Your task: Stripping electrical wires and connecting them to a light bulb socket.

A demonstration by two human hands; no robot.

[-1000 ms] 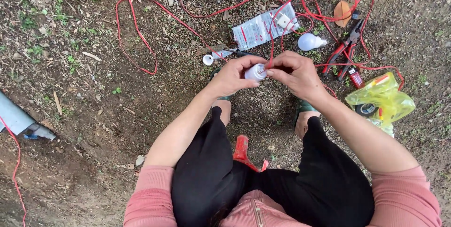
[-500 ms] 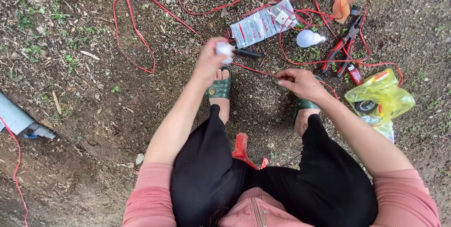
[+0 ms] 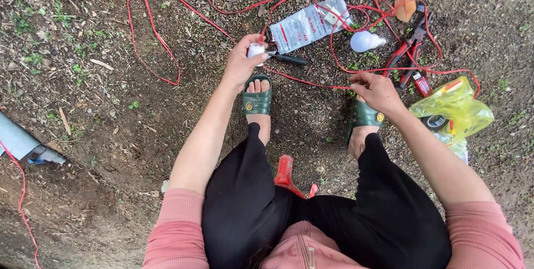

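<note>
I squat over bare soil in green sandals. My left hand [image 3: 243,63] is closed around a small white lamp socket [image 3: 256,50] just above my left foot, beside a black-handled screwdriver [image 3: 289,58] lying on the ground. My right hand [image 3: 377,90] pinches a thin red wire [image 3: 317,82] that runs across the dirt between my hands, above my right foot. A white light bulb [image 3: 364,41] lies a little beyond the right hand.
Loops of red wire [image 3: 153,30] spread over the ground. A white plastic packet [image 3: 308,24], red-handled pliers [image 3: 409,52], a yellow plastic bag [image 3: 453,107] and a grey pipe [image 3: 19,138] at far left lie around. A red object [image 3: 285,171] sits under me.
My hands were together on the white socket; they have separated. The left hand carried the socket up and left, the right hand stayed low holding the red wire.
</note>
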